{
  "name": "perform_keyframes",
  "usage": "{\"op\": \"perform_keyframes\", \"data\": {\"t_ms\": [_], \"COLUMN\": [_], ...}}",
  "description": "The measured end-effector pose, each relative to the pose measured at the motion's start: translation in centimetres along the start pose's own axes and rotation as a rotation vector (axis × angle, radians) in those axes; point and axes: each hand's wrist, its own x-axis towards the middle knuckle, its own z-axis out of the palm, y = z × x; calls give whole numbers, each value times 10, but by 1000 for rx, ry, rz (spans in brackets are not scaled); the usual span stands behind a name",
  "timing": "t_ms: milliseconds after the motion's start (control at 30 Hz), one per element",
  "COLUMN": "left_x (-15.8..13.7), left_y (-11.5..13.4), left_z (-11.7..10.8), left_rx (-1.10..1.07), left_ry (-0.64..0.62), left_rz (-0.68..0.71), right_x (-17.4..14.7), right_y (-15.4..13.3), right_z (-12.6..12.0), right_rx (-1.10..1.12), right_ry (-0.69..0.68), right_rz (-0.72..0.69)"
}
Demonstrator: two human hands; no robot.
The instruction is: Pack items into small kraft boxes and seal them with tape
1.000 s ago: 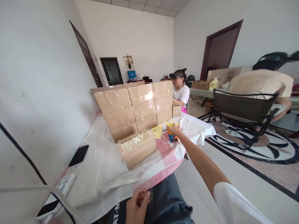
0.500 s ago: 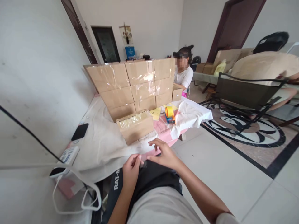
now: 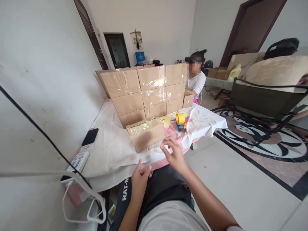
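Observation:
My left hand [image 3: 141, 176] is over my lap by the table's front edge, thumb and fingers apart, with nothing visible in it. Further forward and to the right, my right hand [image 3: 174, 154] has thumb and forefinger brought together in a pinch; whatever may be between the fingertips is too small to make out. Just beyond both hands lies a closed cardboard box [image 3: 147, 136] with shiny clear tape along its top. To its right stands a tape dispenser [image 3: 181, 123] with a yellow roll.
Behind the box rises a stack of taped cardboard boxes [image 3: 151, 91]. A black phone [image 3: 90, 137] and a white power strip [image 3: 78, 162] lie at the left. A co-worker [image 3: 197, 80] sits behind the stack. Cables hang at the left; a chair [image 3: 267, 99] stands right.
My right hand has lifted forward, away from my left, and its fingers have come together. My left hand has opened its pinch. The whole view has shifted slightly.

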Motion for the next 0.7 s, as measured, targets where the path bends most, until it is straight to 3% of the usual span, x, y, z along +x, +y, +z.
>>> {"op": "perform_keyframes", "data": {"t_ms": [133, 267, 367, 467, 600, 700], "left_x": [18, 47, 73, 95, 109, 109], "left_y": [5, 54, 92, 110, 98, 82], "left_z": [-12, -12, -8, -3, 3, 7], "left_rx": [133, 358, 411, 599, 954, 1001], "left_ry": [33, 246, 447, 438, 205, 194], "left_rz": [201, 640, 940, 1135, 1145, 1085], "right_x": [42, 103, 150, 185, 207, 211], "right_y": [2, 8, 11, 14, 31, 50], "right_z": [-39, -49, -24, 16, 61, 75], "right_rx": [-21, -18, -30, -106, -246, -232], "right_ry": [-50, -243, -367, -474, -445, -441], "right_rz": [-34, -69, -120, -107, -22, 12]}}
